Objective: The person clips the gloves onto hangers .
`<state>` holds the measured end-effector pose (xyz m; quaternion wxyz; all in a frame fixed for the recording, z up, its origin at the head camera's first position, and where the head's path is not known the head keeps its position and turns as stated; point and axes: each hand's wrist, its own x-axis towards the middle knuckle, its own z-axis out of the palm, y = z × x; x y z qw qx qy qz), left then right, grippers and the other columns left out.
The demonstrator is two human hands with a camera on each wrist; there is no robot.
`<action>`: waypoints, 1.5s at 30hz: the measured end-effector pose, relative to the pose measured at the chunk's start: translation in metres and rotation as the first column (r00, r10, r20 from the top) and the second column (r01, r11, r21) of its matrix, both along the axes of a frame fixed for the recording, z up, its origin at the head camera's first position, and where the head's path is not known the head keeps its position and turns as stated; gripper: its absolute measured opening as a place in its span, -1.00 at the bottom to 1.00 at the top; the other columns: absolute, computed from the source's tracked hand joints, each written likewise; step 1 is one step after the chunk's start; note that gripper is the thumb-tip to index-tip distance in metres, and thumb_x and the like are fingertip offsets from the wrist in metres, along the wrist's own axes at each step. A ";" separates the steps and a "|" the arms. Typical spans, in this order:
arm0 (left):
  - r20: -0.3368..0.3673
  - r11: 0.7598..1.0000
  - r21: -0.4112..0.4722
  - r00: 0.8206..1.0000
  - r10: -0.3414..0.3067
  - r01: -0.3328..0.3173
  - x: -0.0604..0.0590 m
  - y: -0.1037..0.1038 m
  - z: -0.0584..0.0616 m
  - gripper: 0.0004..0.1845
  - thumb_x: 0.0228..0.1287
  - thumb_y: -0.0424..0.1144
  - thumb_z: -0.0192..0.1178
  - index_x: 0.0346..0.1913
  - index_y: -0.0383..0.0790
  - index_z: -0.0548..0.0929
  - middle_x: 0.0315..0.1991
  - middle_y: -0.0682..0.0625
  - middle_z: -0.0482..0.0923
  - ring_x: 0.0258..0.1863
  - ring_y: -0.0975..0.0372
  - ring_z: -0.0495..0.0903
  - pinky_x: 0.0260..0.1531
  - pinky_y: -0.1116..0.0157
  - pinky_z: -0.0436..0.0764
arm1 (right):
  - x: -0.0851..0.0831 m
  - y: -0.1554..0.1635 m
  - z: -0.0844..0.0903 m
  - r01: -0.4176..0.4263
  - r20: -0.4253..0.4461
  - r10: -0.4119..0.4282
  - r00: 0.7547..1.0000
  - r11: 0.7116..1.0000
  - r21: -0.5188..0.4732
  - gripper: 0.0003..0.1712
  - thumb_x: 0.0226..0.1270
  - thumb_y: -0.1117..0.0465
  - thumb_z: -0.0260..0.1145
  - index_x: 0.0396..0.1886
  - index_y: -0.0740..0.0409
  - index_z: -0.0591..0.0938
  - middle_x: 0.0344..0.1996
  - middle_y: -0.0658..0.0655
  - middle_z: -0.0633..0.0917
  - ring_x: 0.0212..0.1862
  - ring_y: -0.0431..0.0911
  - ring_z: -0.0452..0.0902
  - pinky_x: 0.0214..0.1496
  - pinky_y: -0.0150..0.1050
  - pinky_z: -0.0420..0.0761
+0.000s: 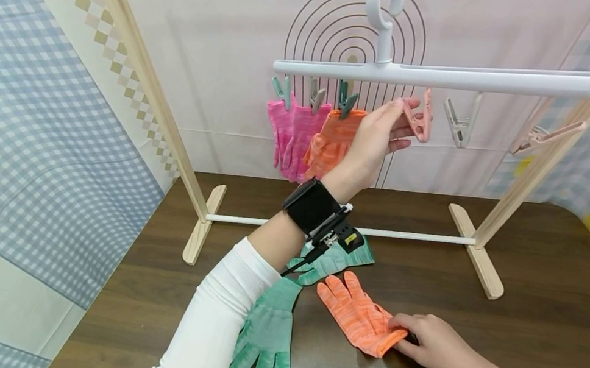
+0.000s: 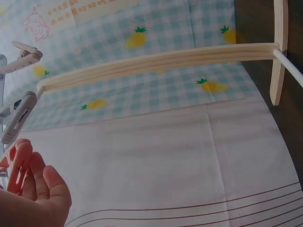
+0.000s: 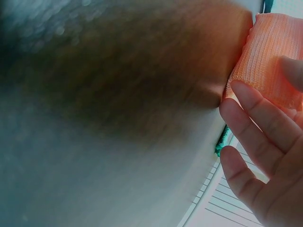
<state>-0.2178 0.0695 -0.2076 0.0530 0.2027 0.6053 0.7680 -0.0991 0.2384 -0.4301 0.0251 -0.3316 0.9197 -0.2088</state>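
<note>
While the left grip (image 1: 375, 135) is raised to the hanger (image 1: 441, 77), its fingers curled round a pink clip (image 1: 424, 123) just below the white bar, the right grip (image 1: 435, 344) pinches the cuff of an orange glove (image 1: 358, 317) low over the table (image 1: 549, 319). The glove extends leftward from the right grip, its fingers pointing away from the person, near two green gloves (image 1: 267, 334) that lie on the table, one partly hidden behind the left wrist. To the left of the left grip, pink gloves (image 1: 301, 135) and another orange glove (image 1: 336, 140) hang from clips; to its right, a whitish clip (image 1: 462, 128) and a second pink clip (image 1: 546, 139) hang free of gloves.

The table is dark brown with a wood grain, and a rack of pale wooden posts (image 1: 144, 79) and white rails stands on it. Behind the rack hangs a whitish cloth (image 1: 217, 95) printed with thin concentric arches; blue gingham fabric (image 1: 49, 117) covers the left side, and yellow pineapples show on the right.

The gloves are knitted, the orange one streaked with lighter tones and finely ribbed at its cuff; the hanger looks smooth and plastic, with a curved hook
</note>
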 end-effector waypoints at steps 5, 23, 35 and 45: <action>0.022 0.999 0.044 0.999 -0.031 0.030 -0.006 0.002 -0.004 -0.60 0.42 -0.18 -0.32 0.11 -0.33 0.39 0.04 -0.24 0.47 -0.36 0.32 0.49 -0.34 0.51 0.47 | 0.000 0.000 0.000 -0.003 0.011 0.003 1.000 1.000 -0.004 -0.83 0.05 0.23 0.28 -0.30 0.06 0.59 -0.39 -0.12 0.64 -0.38 -0.38 0.48 -0.39 -0.36 0.49; 0.026 0.994 0.105 0.999 -0.034 0.031 -0.021 0.006 -0.016 -0.62 0.38 -0.17 -0.22 0.05 -0.38 0.40 0.01 -0.30 0.46 -0.09 0.08 0.52 -0.26 0.49 0.50 | -0.001 0.001 -0.001 0.000 -0.016 -0.001 1.000 1.000 -0.009 -0.85 0.04 0.25 0.28 -0.33 0.03 0.58 -0.42 -0.14 0.64 -0.39 -0.39 0.47 -0.42 -0.37 0.48; -0.003 0.996 0.085 1.000 -0.030 0.031 -0.020 0.006 -0.017 -0.62 0.38 -0.17 -0.24 0.05 -0.41 0.37 0.04 -0.27 0.46 0.01 0.04 0.49 -0.21 0.49 0.49 | 0.000 0.003 -0.001 -0.006 -0.022 0.006 1.000 1.000 -0.021 -0.86 0.03 0.26 0.28 -0.35 0.01 0.58 -0.44 -0.17 0.62 -0.40 -0.41 0.45 -0.43 -0.38 0.46; -0.032 0.998 0.039 0.999 -0.044 0.046 -0.018 0.005 -0.014 -0.60 0.42 -0.15 -0.36 0.10 -0.36 0.28 0.03 -0.25 0.47 -0.01 0.03 0.51 -0.31 0.52 0.44 | -0.001 0.002 -0.001 -0.003 -0.005 0.003 1.000 1.000 -0.020 -0.86 0.04 0.26 0.27 -0.35 0.00 0.58 -0.44 -0.18 0.61 -0.41 -0.42 0.44 -0.43 -0.39 0.46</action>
